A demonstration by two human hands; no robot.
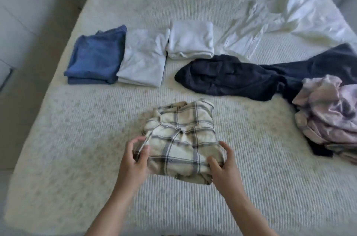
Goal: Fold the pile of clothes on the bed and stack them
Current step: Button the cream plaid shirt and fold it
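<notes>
item: plaid shirt [181, 139], folded, near the bed's [77, 139] front edge; left hand [135, 160] and right hand [224, 162] pinch its near corners, fingers curled round cloth; advised: lift level, keep folds closed, set by the folded blue garment [96, 58] row.

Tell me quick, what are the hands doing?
Left hand: gripping the left edge of the plaid shirt.
Right hand: gripping the shirt's right edge.

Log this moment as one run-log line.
left hand: grips plaid shirt | right hand: grips it | folded: three | unfolded: navy garment, lilac pile
</notes>
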